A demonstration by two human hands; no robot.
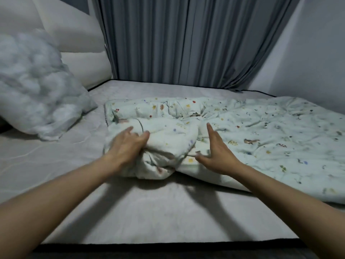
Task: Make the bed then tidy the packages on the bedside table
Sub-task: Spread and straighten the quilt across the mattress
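Head view: quilt (242,131) lies lengthwise left-to-right.

We identify a home bedroom: a mattress (149,212) carrying a floral quilt (261,131), a padded headboard (78,40), a pillow (35,86), grey curtains (186,40).

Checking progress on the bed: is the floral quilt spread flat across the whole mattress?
No, the floral quilt is bunched on the right side, leaving much of the mattress bare.
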